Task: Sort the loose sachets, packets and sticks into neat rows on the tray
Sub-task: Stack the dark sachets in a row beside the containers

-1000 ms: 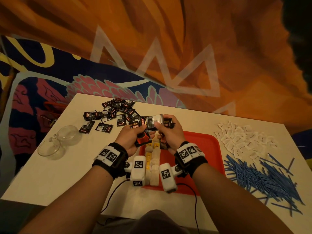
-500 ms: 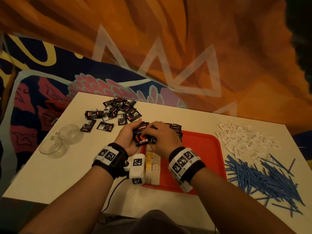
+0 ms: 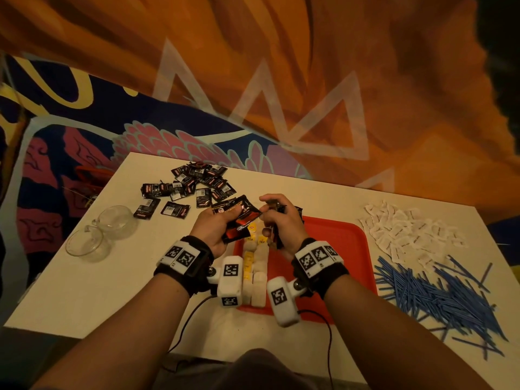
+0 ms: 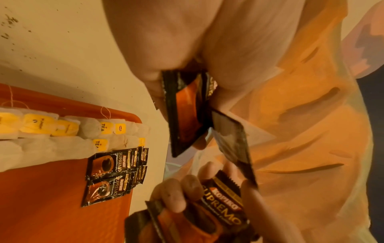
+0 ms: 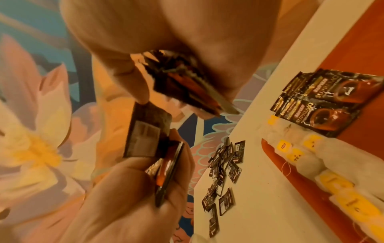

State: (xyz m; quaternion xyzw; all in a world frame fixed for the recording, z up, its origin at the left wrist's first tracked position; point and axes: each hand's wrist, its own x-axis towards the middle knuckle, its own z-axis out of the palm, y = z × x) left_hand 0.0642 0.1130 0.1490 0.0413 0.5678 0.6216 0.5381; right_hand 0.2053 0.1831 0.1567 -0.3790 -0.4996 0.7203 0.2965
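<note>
Above the red tray (image 3: 343, 243), black coffee sachets (image 3: 239, 218) were clutched in both the left hand (image 3: 213, 229) and right hand (image 3: 281, 220). Tea bags (image 4: 62, 129) were rowed; coffee barely begun; counter (image 3: 112, 277) piles untouched.

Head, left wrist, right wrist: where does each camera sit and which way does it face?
Head: worn on the head, looking forward and down at the table; both forearms, left hand and right hand show above the red tray.
Left wrist: looks along the left palm at its coffee sachets; right fingers show beyond.
Right wrist: looks along the right palm at its sachet stack; left hand shows beyond.
Shared: both wrist views show the tea bag rows.
</note>
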